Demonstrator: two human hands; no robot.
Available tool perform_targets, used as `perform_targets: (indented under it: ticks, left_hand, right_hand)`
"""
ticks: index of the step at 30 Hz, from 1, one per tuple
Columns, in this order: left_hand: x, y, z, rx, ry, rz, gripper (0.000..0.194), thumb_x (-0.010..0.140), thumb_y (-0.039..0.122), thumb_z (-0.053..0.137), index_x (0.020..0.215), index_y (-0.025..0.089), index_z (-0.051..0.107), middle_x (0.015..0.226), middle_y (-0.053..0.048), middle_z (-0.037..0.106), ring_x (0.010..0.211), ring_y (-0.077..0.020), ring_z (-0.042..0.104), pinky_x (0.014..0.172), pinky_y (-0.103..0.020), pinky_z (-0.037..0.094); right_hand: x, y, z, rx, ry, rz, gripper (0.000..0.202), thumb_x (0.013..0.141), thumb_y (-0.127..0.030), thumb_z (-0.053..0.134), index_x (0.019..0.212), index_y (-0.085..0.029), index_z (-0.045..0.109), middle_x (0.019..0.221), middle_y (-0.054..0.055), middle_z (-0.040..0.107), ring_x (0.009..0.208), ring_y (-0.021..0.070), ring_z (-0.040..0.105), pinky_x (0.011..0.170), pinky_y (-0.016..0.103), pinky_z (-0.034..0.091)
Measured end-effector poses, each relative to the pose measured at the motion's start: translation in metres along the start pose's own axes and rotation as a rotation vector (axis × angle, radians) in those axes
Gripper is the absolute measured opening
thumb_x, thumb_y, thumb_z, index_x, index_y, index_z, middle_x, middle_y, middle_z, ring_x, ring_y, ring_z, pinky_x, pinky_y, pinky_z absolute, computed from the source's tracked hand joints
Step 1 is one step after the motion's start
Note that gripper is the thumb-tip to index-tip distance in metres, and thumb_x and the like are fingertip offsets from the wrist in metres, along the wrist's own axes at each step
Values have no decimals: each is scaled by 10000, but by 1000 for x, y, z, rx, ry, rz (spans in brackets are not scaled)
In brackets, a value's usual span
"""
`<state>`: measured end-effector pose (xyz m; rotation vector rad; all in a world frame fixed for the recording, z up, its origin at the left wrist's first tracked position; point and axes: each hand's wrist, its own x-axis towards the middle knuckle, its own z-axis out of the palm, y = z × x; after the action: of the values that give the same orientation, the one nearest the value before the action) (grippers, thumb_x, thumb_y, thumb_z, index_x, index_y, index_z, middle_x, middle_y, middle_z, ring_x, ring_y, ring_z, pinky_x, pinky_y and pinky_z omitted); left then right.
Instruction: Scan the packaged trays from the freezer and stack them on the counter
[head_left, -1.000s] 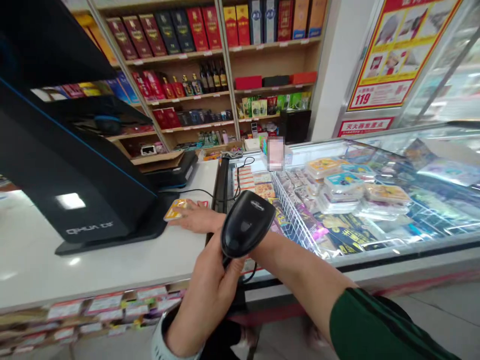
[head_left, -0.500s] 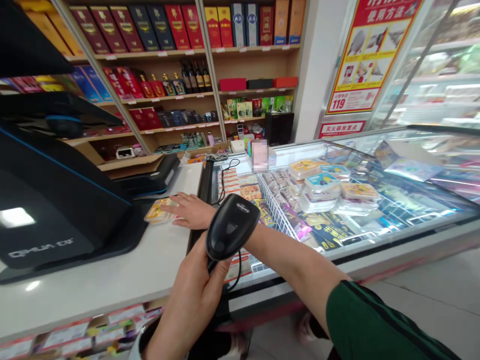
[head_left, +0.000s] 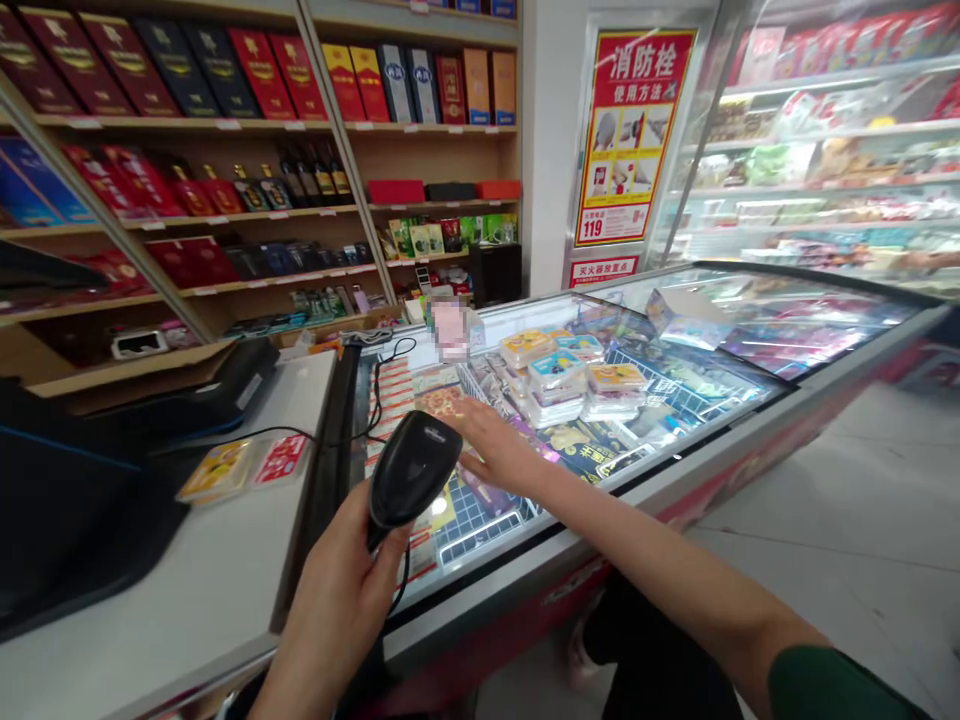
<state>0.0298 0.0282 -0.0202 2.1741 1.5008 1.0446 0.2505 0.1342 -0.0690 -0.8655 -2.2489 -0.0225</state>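
Standing at the back, shelving point(head_left: 420, 128) was lined with boxes and bottles and was cut off along the top and left. Before it, a glass-topped freezer point(head_left: 720, 445) was filled with packets, many blurred by glare. A white table point(head_left: 225, 560) and the dark machine point(head_left: 52, 500) on it were both cropped at the left. Inside the freezer, a wire basket point(head_left: 466, 520) was partly covered by packets; labelled clear tubs point(head_left: 556, 370) were stacked farther back, whether above or below the glass could not be told. The left hand point(head_left: 341, 570) was clamped by its fingers around the handle of a black scanner point(head_left: 416, 470), the handle mostly hidden. The right hand point(head_left: 496, 450) was stretched over the freezer, thumb apart from fingers, its tips partly obscured. On the table, an orange pack point(head_left: 217, 468) was laid just beside a red pack point(head_left: 281, 458).
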Motion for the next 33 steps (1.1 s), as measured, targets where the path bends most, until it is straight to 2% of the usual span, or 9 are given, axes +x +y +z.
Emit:
perform_targets:
  ticks: [6,9,12,16,19,24,29,33]
  left_hand:
    - [1,-3,5,18,-23,49,384,892,418,488,1211,204,515,1104,-57,646,992,-232,618,843,-300,489]
    - [2,-1,5,21,-21,44,388,892,419,485,1209,197,516,1102,-65,651,990,-240,622,846,-311,491]
    - [2,3,4,5,-35,23,394,893,422,483,1209,189,513,1105,-76,650,991,-244,623,864,-328,489]
    - [0,7,4,-19,-44,6,403,895,423,480,1221,188,506,1168,-90,627,1041,-247,607,897,-342,479]
    - [-2,6,4,-33,-38,-2,414,893,419,485,1235,187,505,1207,-95,613,1080,-254,595,907,-344,477]
    - [-3,4,1,-56,-26,-21,431,893,416,492,1261,191,494,1240,-90,601,1103,-253,585,917,-340,472]
    - [-2,8,1,-45,-24,-4,394,896,391,483,1232,187,509,1217,-85,616,1079,-247,596,904,-330,473]
    - [-3,9,2,-49,-29,4,404,895,387,488,1247,190,499,1234,-85,604,1099,-248,585,914,-328,465]
  right_hand:
    - [-57,14,-59,-184,124,157,434,928,-290,469,1350,-190,437,1397,150,468,1352,255,368,1111,494,333]
    - [-65,31,-86,-274,204,251,420,937,-314,444,1342,-206,450,1391,134,477,1326,251,399,1098,483,346]
    - [-60,51,-102,-402,232,383,482,928,-421,440,1341,-175,466,1388,162,474,1318,290,398,1096,508,316]
    - [-45,68,-99,-527,207,623,764,839,-654,460,1392,-129,415,1417,233,421,1323,396,352,1045,594,285]
    - [-38,73,-89,-569,183,691,809,801,-712,462,1384,-152,430,1406,236,429,1300,424,359,1008,626,274]
    - [-42,73,-82,-603,195,639,666,821,-598,534,1316,-153,509,1306,219,497,1236,383,421,1021,589,264]
    - [-54,65,-83,-548,236,543,729,796,-528,586,1390,-140,418,1323,205,449,1245,356,406,1052,545,276]
    - [-60,49,-80,-453,261,463,761,772,-426,610,1429,-153,339,1390,188,372,1305,342,345,1075,522,295]
